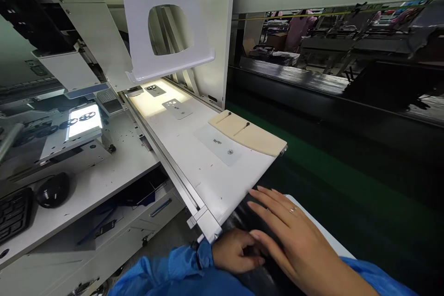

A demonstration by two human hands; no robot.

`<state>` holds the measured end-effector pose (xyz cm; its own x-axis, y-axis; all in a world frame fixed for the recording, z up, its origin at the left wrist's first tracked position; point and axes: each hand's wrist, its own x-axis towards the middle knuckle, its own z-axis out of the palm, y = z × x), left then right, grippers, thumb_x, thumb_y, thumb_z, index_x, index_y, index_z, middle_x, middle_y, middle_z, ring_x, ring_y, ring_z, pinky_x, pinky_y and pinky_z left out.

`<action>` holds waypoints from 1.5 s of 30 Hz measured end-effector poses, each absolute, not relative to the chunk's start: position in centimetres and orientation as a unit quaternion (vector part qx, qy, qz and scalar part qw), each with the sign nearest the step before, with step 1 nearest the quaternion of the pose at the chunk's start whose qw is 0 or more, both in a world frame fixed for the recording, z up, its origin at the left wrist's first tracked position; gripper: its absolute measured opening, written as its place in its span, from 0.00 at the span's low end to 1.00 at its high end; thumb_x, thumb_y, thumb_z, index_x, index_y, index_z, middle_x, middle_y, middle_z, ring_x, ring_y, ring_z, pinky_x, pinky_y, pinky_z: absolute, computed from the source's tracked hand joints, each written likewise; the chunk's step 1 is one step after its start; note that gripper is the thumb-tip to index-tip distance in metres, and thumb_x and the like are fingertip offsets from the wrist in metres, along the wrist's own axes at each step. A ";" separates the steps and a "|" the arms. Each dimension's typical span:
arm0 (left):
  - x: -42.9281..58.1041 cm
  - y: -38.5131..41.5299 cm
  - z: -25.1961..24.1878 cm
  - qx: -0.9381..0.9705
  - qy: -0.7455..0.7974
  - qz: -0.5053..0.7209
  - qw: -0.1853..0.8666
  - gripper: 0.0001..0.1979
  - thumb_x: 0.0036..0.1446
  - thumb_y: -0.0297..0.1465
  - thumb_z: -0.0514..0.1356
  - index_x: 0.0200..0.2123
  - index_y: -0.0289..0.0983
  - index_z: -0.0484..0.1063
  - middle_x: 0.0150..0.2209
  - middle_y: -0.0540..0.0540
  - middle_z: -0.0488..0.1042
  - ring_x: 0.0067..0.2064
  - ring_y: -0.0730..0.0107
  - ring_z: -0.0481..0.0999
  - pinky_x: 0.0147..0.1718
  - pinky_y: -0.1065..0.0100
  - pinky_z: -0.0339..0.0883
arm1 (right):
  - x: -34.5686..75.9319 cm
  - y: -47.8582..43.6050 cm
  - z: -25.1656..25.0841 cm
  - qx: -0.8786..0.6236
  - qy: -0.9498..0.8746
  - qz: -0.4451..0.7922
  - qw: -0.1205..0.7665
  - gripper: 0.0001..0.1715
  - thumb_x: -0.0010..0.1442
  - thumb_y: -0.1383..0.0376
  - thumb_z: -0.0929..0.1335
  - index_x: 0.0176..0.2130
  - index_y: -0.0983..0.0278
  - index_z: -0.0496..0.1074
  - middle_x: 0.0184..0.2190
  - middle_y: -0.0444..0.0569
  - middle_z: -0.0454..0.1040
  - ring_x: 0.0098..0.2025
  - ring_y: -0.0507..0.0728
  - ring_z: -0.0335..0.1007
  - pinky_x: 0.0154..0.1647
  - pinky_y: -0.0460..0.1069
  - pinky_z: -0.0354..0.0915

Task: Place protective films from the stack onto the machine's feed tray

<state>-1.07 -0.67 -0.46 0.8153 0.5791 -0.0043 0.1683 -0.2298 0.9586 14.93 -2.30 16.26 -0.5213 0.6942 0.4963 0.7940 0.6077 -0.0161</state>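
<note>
My right hand (291,231) is held off the front end of a white conveyor belt (211,180), its fingers stretched out flat and holding nothing. Just below and left of it is my left hand (239,250), its fingers curled in; I see nothing in them, though part is hidden. On the belt, nearest my hands, lies a thin clear sheet (218,149) with small dark marks. Farther up are a phone-back-shaped sheet (177,108) with round holes and a grey one (154,91) with a dark camera cutout, under bright light.
A cream guide plate (248,132) with two screws covers the belt's right edge. A white machine cover (166,62) with a window hangs over the far end. At left, a lit screen (85,120), a black mouse (53,189) and a keyboard (15,215) sit on a bench.
</note>
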 end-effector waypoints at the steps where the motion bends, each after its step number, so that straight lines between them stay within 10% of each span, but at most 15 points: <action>1: -1.1 -0.7 -0.4 0.762 0.245 0.189 0.569 0.13 0.57 0.32 0.64 0.45 0.34 0.79 0.34 0.45 0.78 0.32 0.71 0.74 0.32 0.73 0.68 | 15.9 -3.0 15.9 -0.442 -0.858 -0.101 0.242 0.20 0.70 0.59 0.60 0.51 0.64 0.75 0.53 0.53 0.77 0.55 0.60 0.73 0.51 0.55 0.75; 15: -1.0 -1.0 0.5 0.730 0.275 0.210 0.589 0.10 0.57 0.29 0.64 0.43 0.31 0.79 0.29 0.48 0.75 0.25 0.79 0.67 0.26 0.79 0.63 | 23.0 -7.8 10.8 -0.598 -0.759 -0.130 0.220 0.37 0.70 0.47 0.53 0.36 0.64 0.80 0.34 0.53 0.81 0.33 0.59 0.79 0.26 0.51 0.76; 32: -0.8 -1.0 0.2 0.725 0.285 0.211 0.591 0.11 0.57 0.29 0.65 0.43 0.32 0.78 0.29 0.47 0.76 0.25 0.79 0.67 0.25 0.79 0.62 | 23.5 -8.3 6.8 -0.567 -0.768 -0.276 0.117 0.39 0.72 0.55 0.49 0.48 0.76 0.77 0.50 0.63 0.77 0.50 0.68 0.76 0.34 0.57 0.78; 45: -1.0 -0.9 0.6 0.723 0.296 0.200 0.592 0.12 0.57 0.28 0.65 0.45 0.32 0.79 0.32 0.45 0.78 0.26 0.78 0.70 0.26 0.78 0.64 | 24.7 -8.0 5.0 -0.637 -0.763 -0.113 0.008 0.31 0.65 0.61 0.56 0.54 0.77 0.74 0.54 0.65 0.74 0.55 0.69 0.73 0.47 0.61 0.76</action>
<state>-0.98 -0.85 0.56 0.7444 0.6648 -0.0618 0.1918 -0.1243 0.9735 24.73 -7.98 4.95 -0.1891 0.9695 0.1560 0.9729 0.1634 0.1633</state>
